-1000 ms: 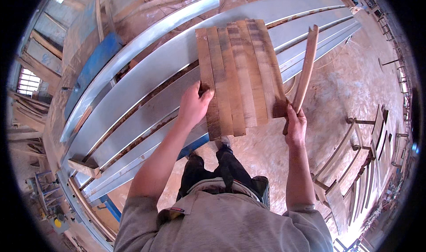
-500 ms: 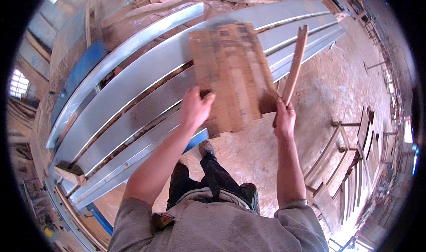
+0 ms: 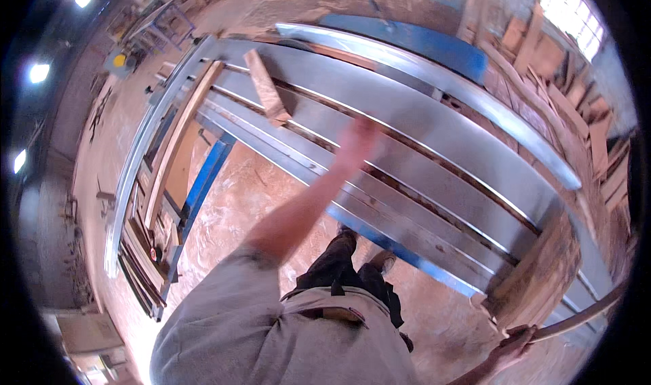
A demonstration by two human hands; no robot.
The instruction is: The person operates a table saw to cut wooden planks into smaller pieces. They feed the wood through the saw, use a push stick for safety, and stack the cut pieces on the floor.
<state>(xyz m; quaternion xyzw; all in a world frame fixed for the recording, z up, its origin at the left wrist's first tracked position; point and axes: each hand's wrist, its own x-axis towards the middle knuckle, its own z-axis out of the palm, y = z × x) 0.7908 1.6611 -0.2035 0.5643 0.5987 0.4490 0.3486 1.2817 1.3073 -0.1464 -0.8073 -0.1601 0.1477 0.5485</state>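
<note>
My left hand (image 3: 358, 143) is over the middle of a slatted grey metal bench (image 3: 407, 151), its fingers smeared by motion. Whether it touches the metal, I cannot tell. At the lower right, my right hand (image 3: 512, 350) is closed round a narrow, slightly curved wooden strip (image 3: 583, 317). Close beyond that hand, a wide brown wooden panel (image 3: 539, 270) is tilted over the bench's right part. Whether the right hand also grips the panel's corner is unclear. A short wooden block (image 3: 266, 90) lies across the slats at the bench's left part.
A long wooden beam (image 3: 180, 141) lies along the bench's left end, beside a metal rail (image 3: 129, 181). Blue framing (image 3: 407, 253) edges the near side. A blue panel (image 3: 413, 42) stands behind the bench, and scrap boards (image 3: 597, 130) lean at the far right.
My view has swung left along the bench. The panel and strip, earlier in front of me, are now at the lower right. My left hand has moved away from the panel, over the slats.
</note>
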